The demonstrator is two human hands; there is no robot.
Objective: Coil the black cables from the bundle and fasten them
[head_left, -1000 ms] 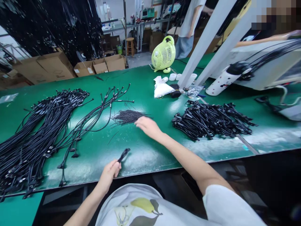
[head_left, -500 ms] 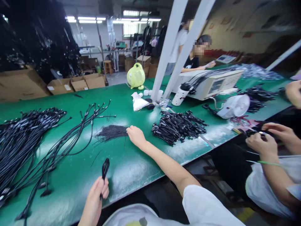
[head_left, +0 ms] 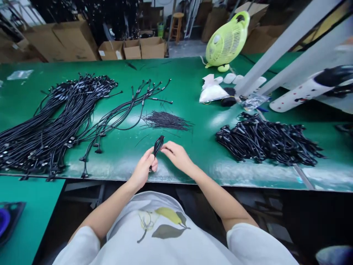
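A folded black cable bundle stands up from my left hand, whose fingers are wrapped round it near the table's front edge. Right beside the bundle is my right hand, thumb and fingers pinched together at its side; whatever they hold is too small to make out. Behind the hands lies a pile of thin black ties. A few loose long cables stretch out to the left of that pile, and a big heap of long black cables lies farther left. Many folded cable bundles are heaped on the right.
On the green table a light green fan stands at the back, near a white bag. Slanted white posts and a white bottle are at the right. Cardboard boxes stand beyond the table.
The view has swung to the right hand's side less and down more. My right hand has come from the tie pile to the cable bundle, which my left hand still holds.
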